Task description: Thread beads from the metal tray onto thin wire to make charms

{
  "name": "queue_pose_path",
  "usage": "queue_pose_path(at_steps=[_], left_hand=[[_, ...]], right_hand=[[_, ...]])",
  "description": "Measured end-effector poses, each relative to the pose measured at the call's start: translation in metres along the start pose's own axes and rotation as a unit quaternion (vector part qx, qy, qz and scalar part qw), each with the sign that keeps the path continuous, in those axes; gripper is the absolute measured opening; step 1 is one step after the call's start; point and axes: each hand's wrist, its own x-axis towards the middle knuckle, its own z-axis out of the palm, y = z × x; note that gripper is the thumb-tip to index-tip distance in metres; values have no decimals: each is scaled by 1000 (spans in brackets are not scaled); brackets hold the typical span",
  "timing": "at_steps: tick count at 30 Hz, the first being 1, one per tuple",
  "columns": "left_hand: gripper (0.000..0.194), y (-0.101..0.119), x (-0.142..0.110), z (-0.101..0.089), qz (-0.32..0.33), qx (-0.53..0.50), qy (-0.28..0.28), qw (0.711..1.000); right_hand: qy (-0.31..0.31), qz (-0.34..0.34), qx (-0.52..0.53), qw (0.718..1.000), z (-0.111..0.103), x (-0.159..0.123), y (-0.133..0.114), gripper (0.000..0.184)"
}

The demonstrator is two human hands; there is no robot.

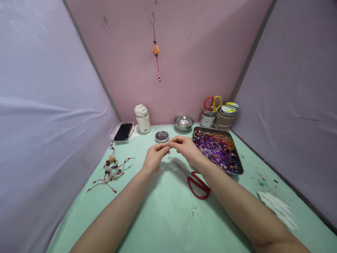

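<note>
Over the middle of the table, my left hand [153, 158] and my right hand [186, 149] meet fingertip to fingertip. Both are closed in a pinch. What they hold is too small to make out. Just below the fingertips shows a small clear piece [169, 157], perhaps beads; whether it hangs from the fingers I cannot tell. Red-handled scissors [199, 185] lie beneath my right forearm, blades pointing toward the hands. Behind the fingers sits a round spool-like disc [162, 136]. To the right of my right hand stands a metal tray [240, 165] filled with purple, clear and dark beads [214, 151].
Beaded red-cord strings [112, 170] lie at left, below a phone [123, 132]. A white bottle [142, 119], steel bowl [184, 123] and jars [225, 119] line the back. A beaded cord [156, 50] hangs on the wall. White cloth [277, 209] lies at right.
</note>
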Motion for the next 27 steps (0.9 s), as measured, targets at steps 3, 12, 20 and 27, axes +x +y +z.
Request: queue_pose_path(at_steps=[3,12,20,27], left_hand=[[20,0,0,0,-2,11,-2,1000],[21,9,-3,0,-7,3,2,1000],[20,19,1,-8,31,9,35,999],[17,22,-1,-6,62,14,28,998]], right_hand=[[-11,9,12,1000,-1,0,1,14],[-39,8,13,999,-4,3,4,19],[-65,-18,-25,997,-1,5,10,15],[-76,-76,-45,993,5,-1,12,14]])
